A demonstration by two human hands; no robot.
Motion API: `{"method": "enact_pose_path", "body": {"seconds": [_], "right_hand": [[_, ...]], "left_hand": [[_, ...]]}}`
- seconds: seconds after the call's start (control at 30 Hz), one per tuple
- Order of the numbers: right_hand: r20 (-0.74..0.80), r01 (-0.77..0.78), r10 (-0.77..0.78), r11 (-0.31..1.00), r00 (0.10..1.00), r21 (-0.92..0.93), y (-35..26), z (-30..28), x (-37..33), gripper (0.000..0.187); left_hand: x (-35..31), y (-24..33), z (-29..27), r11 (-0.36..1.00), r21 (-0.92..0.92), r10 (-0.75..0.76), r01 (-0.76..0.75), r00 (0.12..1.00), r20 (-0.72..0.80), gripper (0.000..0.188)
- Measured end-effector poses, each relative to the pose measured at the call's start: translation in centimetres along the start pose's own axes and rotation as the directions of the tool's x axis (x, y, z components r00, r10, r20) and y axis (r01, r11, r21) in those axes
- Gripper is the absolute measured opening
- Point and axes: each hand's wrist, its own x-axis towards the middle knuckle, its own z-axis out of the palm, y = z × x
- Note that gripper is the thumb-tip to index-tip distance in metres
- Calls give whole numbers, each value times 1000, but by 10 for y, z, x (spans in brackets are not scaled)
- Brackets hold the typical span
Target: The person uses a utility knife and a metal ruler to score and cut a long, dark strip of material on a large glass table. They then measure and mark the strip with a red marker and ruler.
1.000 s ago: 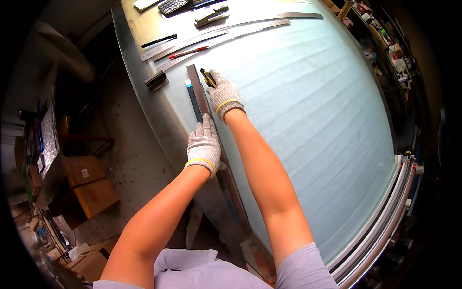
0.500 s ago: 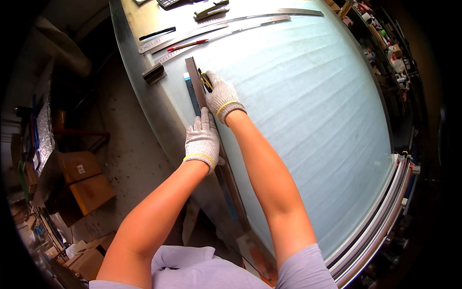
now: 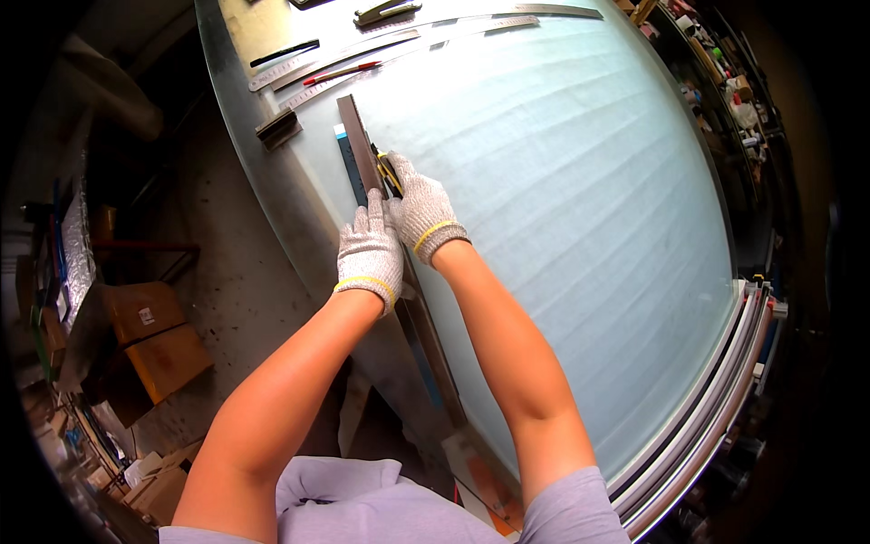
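A long brown metal bar (image 3: 361, 150) lies lengthwise near the left edge of the table, with a dark blue strip (image 3: 351, 168) along its left side. My left hand (image 3: 370, 254), in a light knit glove, lies on the bar with its fingers stretched forward and pressed down. Just to its right, my gloved right hand (image 3: 422, 207) is closed round a yellow and black utility knife (image 3: 390, 170). The knife lies close along the bar's right edge; its blade tip cannot be made out. Under the knife hand spreads a pale blue translucent sheet (image 3: 580, 199).
Steel rulers (image 3: 494, 29), a red pen (image 3: 343, 73), a black pen (image 3: 285, 53) and a folding multitool (image 3: 388, 11) lie at the far end. A short dark metal piece (image 3: 278, 129) sits by the left edge. Cardboard boxes (image 3: 159, 340) stand on the floor at left.
My right hand has slid with the knife toward me along the bar. My left hand stays at the same place on the bar. The whole view has shifted slightly.
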Motion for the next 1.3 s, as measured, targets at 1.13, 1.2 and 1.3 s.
{"method": "enact_pose_path", "body": {"seconds": [1.13, 1.2, 1.3], "right_hand": [[132, -253, 250, 968, 959, 1, 38, -33, -306, 68], [134, -257, 254, 967, 958, -2, 42, -35, -324, 68], [160, -295, 293, 956, 943, -14, 44, -39, -347, 67]], "left_hand": [[-1, 9, -16, 993, 118, -11, -2, 994, 106, 146], [-1, 11, -19, 991, 135, -21, 6, 993, 115, 146], [-2, 13, -20, 989, 149, -31, 12, 991, 127, 146]]}}
